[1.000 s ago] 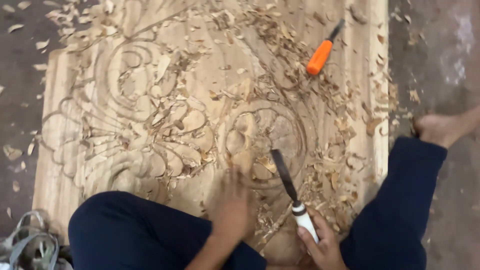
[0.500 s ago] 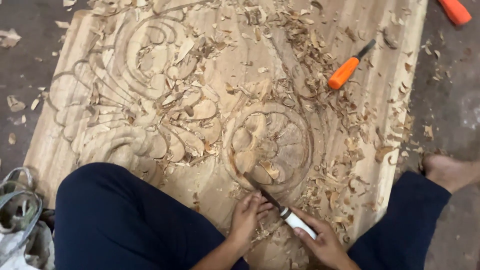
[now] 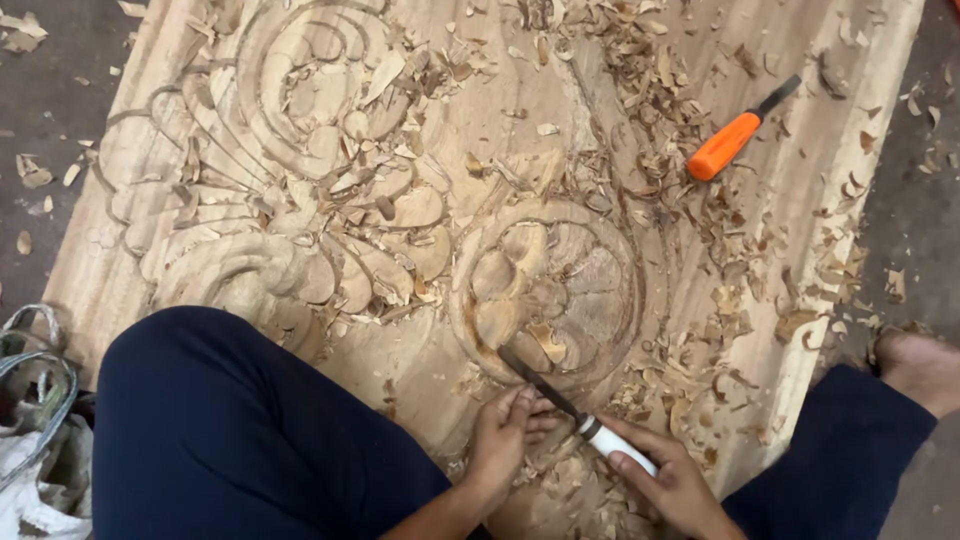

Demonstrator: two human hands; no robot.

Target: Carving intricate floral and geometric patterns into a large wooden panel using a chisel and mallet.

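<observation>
White-handled chisel (image 3: pixel 585 420): long axis diagonal, blade tip up-left, resting at lower rim of round carved rosette (image 3: pixel 548 290) on wood panel (image 3: pixel 560 130). Your right hand (image 3: pixel 672 487) has fingers wrapped tight on handle. Your left hand (image 3: pixel 505 440) has fingertips pinched together on blade shank. Orange-handled chisel (image 3: pixel 735 135) lies well apart, upper right, blade up-right. No labels legible.
</observation>
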